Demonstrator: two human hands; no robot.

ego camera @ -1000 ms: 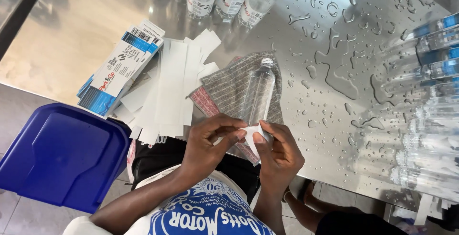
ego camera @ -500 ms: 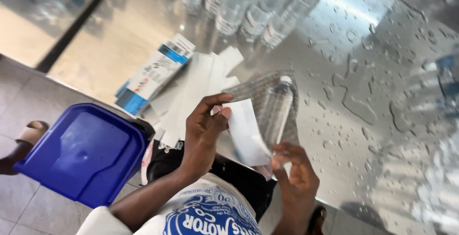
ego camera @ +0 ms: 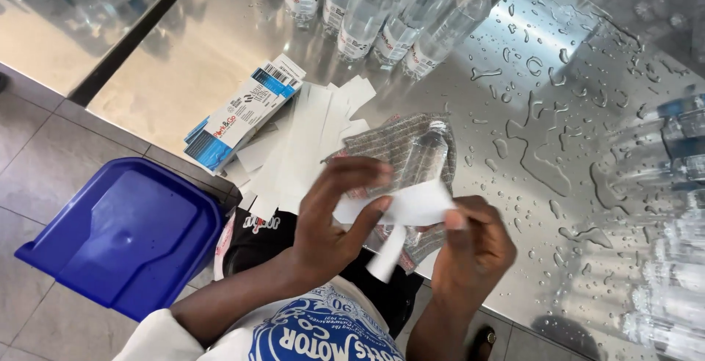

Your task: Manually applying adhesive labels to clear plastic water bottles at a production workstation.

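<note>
Head view: the left hand (ego camera: 330, 218) and the right hand (ego camera: 474, 247) are both pinching a white label strip (ego camera: 411, 207), holding it in the air above the near edge of the wet steel table (ego camera: 514, 52). Left thumb and fingers are clamping the strip's left end; right fingertips are closing on its right end. A narrow white tail is hanging down from the strip toward 6 o'clock.

Directly behind the strip, toward 12 o'clock, a clear plastic bottle (ego camera: 426, 157) is lying on its side on a grey striped cloth (ego camera: 385, 144), cap pointing away from the person.

At 10 o'clock from the hands, a loose pile of white backing strips (ego camera: 305, 144) is lying on the table, and a stack of blue-and-white printed labels (ego camera: 242, 115) is resting just beyond it.

A row of upright bottles (ego camera: 367, 5) is standing at 12 o'clock. More bottles (ego camera: 668, 207) are lying at 3 o'clock, blurred. A blue plastic bin (ego camera: 121, 240) is sitting on the floor at 9 o'clock.
</note>
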